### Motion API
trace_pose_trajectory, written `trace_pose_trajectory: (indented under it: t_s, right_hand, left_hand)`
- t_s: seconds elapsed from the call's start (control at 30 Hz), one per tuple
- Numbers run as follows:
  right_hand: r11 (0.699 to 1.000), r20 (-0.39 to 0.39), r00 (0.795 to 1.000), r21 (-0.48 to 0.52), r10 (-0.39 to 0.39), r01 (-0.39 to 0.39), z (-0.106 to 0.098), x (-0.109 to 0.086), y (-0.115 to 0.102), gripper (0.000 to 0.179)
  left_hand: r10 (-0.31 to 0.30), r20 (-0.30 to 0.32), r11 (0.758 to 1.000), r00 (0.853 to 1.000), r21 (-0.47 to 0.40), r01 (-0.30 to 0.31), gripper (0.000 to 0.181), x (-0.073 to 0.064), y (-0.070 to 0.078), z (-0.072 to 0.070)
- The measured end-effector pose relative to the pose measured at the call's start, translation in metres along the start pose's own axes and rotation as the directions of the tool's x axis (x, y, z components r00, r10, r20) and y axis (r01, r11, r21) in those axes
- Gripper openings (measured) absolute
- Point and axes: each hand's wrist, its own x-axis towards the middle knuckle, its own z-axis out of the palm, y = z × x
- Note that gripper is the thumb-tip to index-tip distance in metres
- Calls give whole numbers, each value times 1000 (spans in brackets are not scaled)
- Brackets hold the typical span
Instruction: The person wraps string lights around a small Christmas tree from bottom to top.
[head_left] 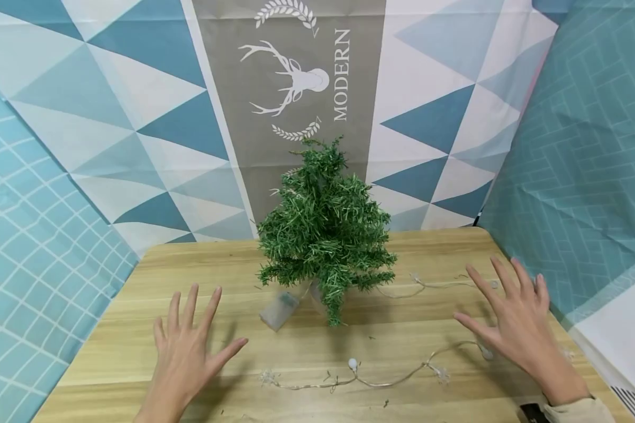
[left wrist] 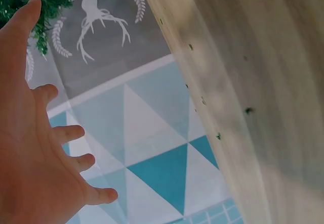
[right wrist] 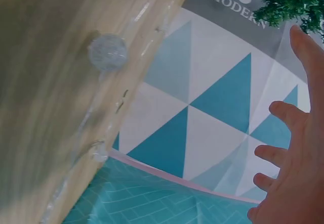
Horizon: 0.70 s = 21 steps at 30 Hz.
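Note:
A small green artificial Christmas tree (head_left: pixel 325 223) stands on the wooden table, between the two hands and farther back. My left hand (head_left: pixel 185 349) hovers over the table's left side, fingers spread and nothing in it. On the right, my right hand (head_left: pixel 515 323) is likewise spread and holds nothing, above part of a light string. That string of lights (head_left: pixel 391 383) lies in a loose curve in front of the tree, with small round bulbs, one bulb (right wrist: pixel 108 52) large in the right wrist view. Beside the tree's base lies a translucent battery box (head_left: pixel 279 311); foliage hides most of the base.
The wooden table (head_left: pixel 153 282) has small green needle scraps scattered on it. Behind it hangs a patterned cloth (head_left: pixel 159 117) with triangles and a deer head. Blue tiled-print cloths (head_left: pixel 26 247) close off the sides. More light wire (head_left: pixel 444 285) runs right behind the tree.

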Motion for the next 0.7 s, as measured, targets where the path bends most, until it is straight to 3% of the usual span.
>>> trace_pose_trajectory:
  t_s: [0.37, 0.57, 0.7]
  right_hand:
    - [1000, 24, 1000, -23, -13, 14, -10, 16, -2, 87]
    - [998, 51, 997, 6, -59, 59, -11, 25, -11, 83]
    - [996, 101, 992, 46, -78, 74, -15, 31, -26, 78]
  left_hand:
    - [72, -4, 997, 997, 20, -72, 107, 12, 12, -9]
    - [102, 93, 992, 990, 60, -108, 105, 14, 25, -17]
    - [119, 204, 991, 972, 36, -129, 96, 13, 40, -24]
